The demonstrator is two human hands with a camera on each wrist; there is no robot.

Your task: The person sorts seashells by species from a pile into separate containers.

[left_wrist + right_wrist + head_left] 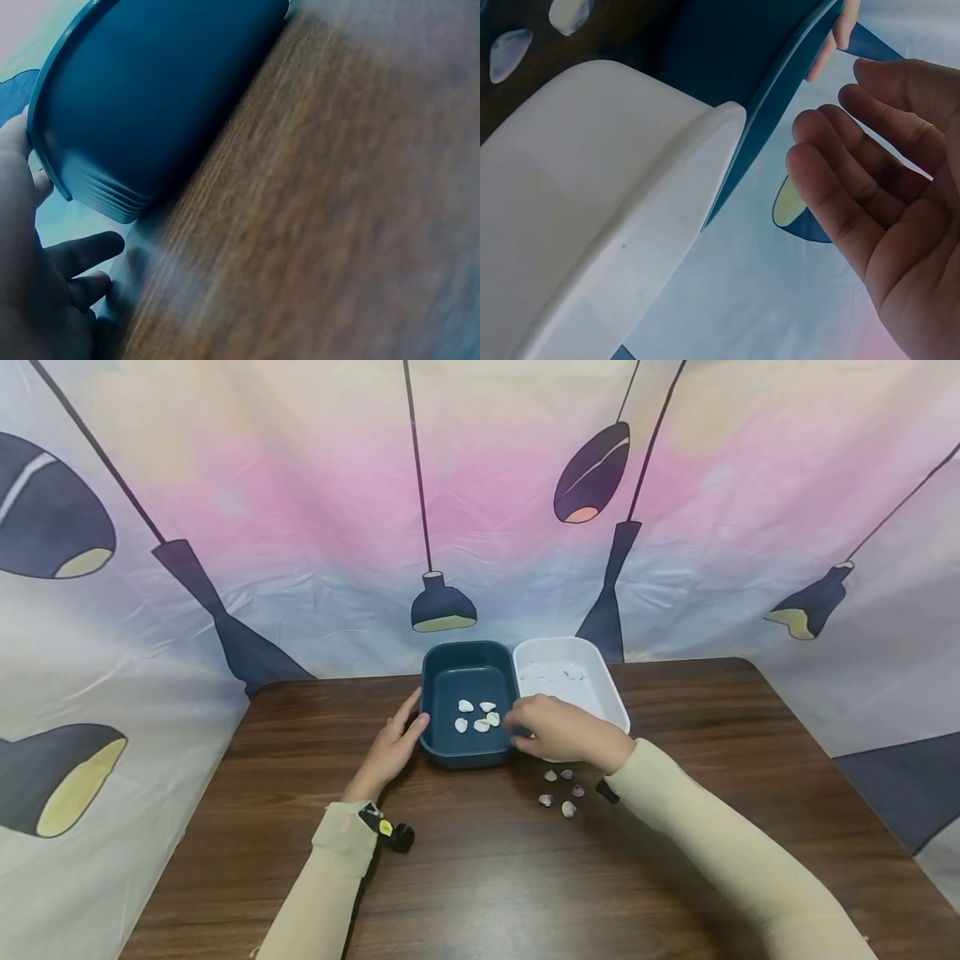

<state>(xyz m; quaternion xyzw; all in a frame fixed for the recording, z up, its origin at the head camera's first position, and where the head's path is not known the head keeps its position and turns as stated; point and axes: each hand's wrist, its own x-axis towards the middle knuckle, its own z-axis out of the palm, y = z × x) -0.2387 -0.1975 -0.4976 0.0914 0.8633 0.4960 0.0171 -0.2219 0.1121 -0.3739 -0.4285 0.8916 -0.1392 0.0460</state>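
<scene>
A teal plastic tub (468, 758) stands near the table's back edge, with several white shells (482, 725) on its floor. Against its left side, in the head view, lies my left hand (386, 752), its thumb and fingers spread and touching the rim. The left wrist view shows that hand (30, 247) beside the tub's outer wall (150, 97). My right hand (557, 727) hovers over the tub's right rim, by a white tub (611, 693). In the right wrist view its loosely bent fingers (832, 199) hold nothing.
Several small shells (567, 809) lie on the brown wooden table (480, 877) in front of the white tub. That tub has small bits on its floor. A printed cloth (315, 510) hangs behind the table.
</scene>
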